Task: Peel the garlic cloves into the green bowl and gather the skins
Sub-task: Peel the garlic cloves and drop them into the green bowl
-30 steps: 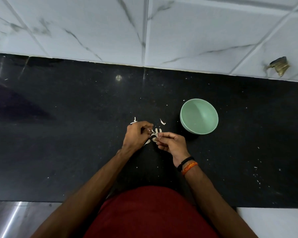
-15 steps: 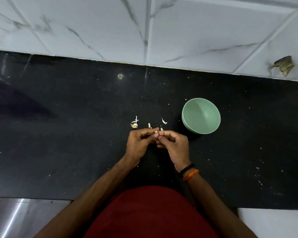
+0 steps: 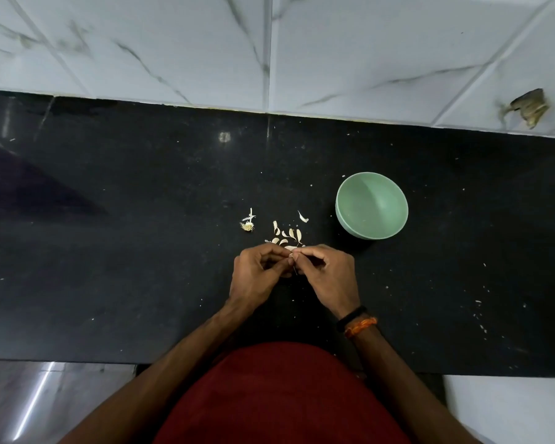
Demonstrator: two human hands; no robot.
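My left hand (image 3: 257, 274) and my right hand (image 3: 329, 277) meet fingertip to fingertip over the black counter and together pinch a small garlic clove (image 3: 293, 257), mostly hidden by the fingers. Several pale garlic cloves and skins (image 3: 285, 235) lie just beyond my fingertips. A garlic root stub with a bit of skin (image 3: 247, 223) lies to their left, and one loose skin (image 3: 302, 216) to their right. The green bowl (image 3: 371, 205) stands upright to the right of the pile, and nothing shows inside it.
The black counter (image 3: 109, 251) runs the full width, backed by a white marble-tiled wall (image 3: 269, 49). Small white flecks (image 3: 479, 315) dot the counter at right. A brown patch (image 3: 529, 108) marks the wall at far right. The counter's front edge is near my body.
My left hand moved right from the pile to meet my right hand, and both hands drew slightly back toward me, uncovering the cloves and skins on the counter.
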